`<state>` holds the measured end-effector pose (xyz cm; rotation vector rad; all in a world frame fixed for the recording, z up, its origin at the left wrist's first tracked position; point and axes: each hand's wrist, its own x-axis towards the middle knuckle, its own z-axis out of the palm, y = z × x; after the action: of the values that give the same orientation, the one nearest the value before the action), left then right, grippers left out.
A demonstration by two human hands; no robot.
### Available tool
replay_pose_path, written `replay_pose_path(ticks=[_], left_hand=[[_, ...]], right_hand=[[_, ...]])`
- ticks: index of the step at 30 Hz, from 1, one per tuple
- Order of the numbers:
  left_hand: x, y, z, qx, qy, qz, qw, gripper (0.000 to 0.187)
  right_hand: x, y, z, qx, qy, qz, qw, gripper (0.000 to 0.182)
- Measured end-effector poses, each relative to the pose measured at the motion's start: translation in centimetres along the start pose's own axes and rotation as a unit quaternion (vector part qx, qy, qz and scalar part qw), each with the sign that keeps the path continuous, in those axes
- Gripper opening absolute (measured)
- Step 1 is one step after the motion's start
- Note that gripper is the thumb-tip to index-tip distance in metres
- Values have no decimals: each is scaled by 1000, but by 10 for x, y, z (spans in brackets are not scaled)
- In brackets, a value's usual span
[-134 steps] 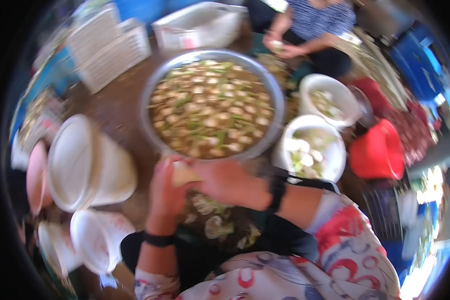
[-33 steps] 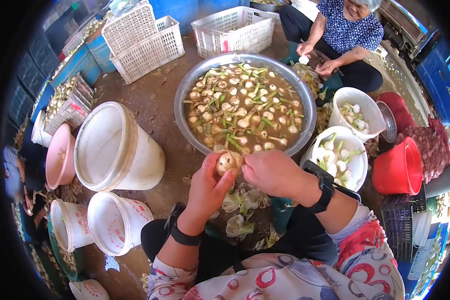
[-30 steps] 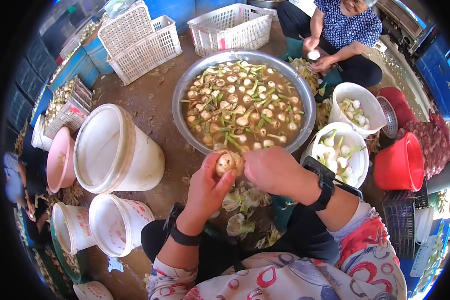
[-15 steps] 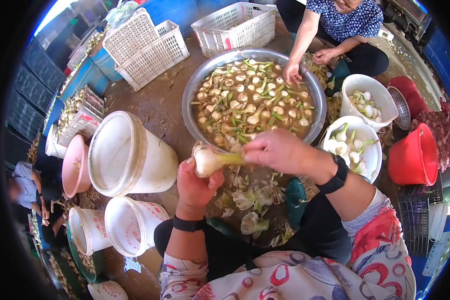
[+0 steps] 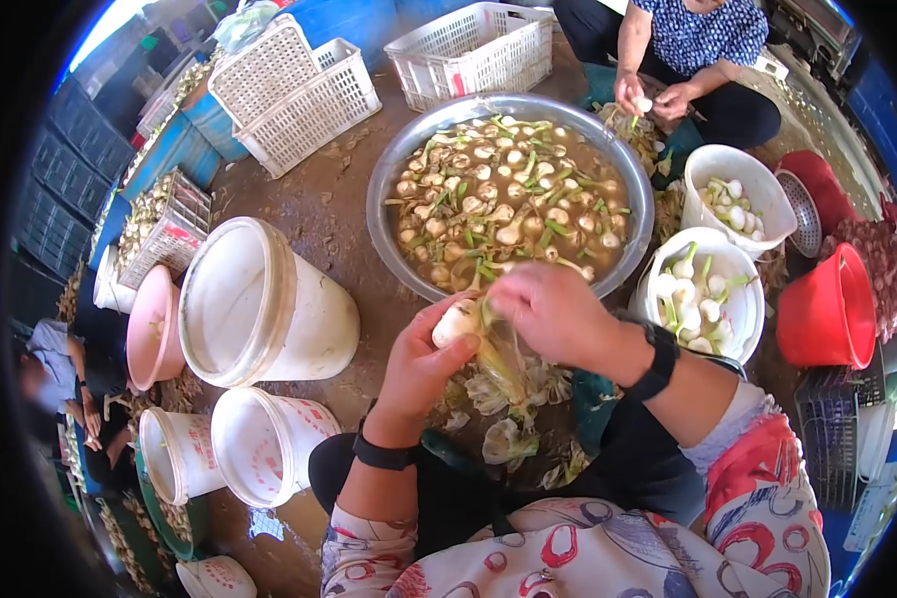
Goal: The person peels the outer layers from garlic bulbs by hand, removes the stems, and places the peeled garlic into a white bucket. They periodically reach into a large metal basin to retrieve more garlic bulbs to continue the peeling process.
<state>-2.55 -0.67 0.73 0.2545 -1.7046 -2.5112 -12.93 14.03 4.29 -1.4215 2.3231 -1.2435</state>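
A white garlic bulb [image 5: 455,325] is held in the fingers of my left hand [image 5: 421,359], over my lap and just in front of the metal basin [image 5: 381,234]. My right hand [image 5: 553,311] is pinched closed at the bulb's stem side, on pale garlic skin [image 5: 505,371] that hangs loose below the bulb. Its fingertips are partly hidden. Many garlic bulbs [image 5: 509,231] with cut green stems float in brown water inside the basin. Peeled skins [image 5: 511,445] lie on the ground between my legs.
At right stand a white bucket [image 5: 658,264] of clean bulbs, another white bucket [image 5: 693,179] and a red bucket [image 5: 812,319]. White buckets [image 5: 319,319] and a pink tub [image 5: 154,339] stand left. Opposite, a person [image 5: 703,40] handles a bulb. White crates [image 5: 468,65] sit behind the basin.
The bulb in my left hand has turned more upright and its skin now hangs down, loosened. The other person's hand has left the basin and holds a bulb.
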Motion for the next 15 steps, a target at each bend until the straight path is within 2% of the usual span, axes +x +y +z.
replay_pose_path(ticks=[2,4,6,7,9,10,12,13,15], left_hand=[[0,7,7,-170,-53,-11,984,46],[5,-4,5,-156,-31,-27,987,47],[6,-11,0,-135,-5,-43,990,48],[5,-11,-1,-154,-23,-36,987,49],[5,-5,-1,-208,-56,-1,976,48],[6,2,3,-203,-11,1,979,39],[12,-25,-28,-312,-60,0,948,27],[12,-20,-22,-302,-8,-52,952,24],[17,-20,-12,-277,19,-31,960,26]], right_hand=[[7,15,1,-155,26,61,986,13],[9,32,11,-171,29,45,984,14],[7,32,20,-225,-51,62,971,13],[9,27,20,-223,-48,64,972,13],[12,15,16,-258,32,62,964,12],[11,21,17,-258,32,65,963,12],[17,39,14,-283,63,87,953,12],[15,36,7,-251,77,57,963,11],[15,22,12,-221,104,65,968,12]])
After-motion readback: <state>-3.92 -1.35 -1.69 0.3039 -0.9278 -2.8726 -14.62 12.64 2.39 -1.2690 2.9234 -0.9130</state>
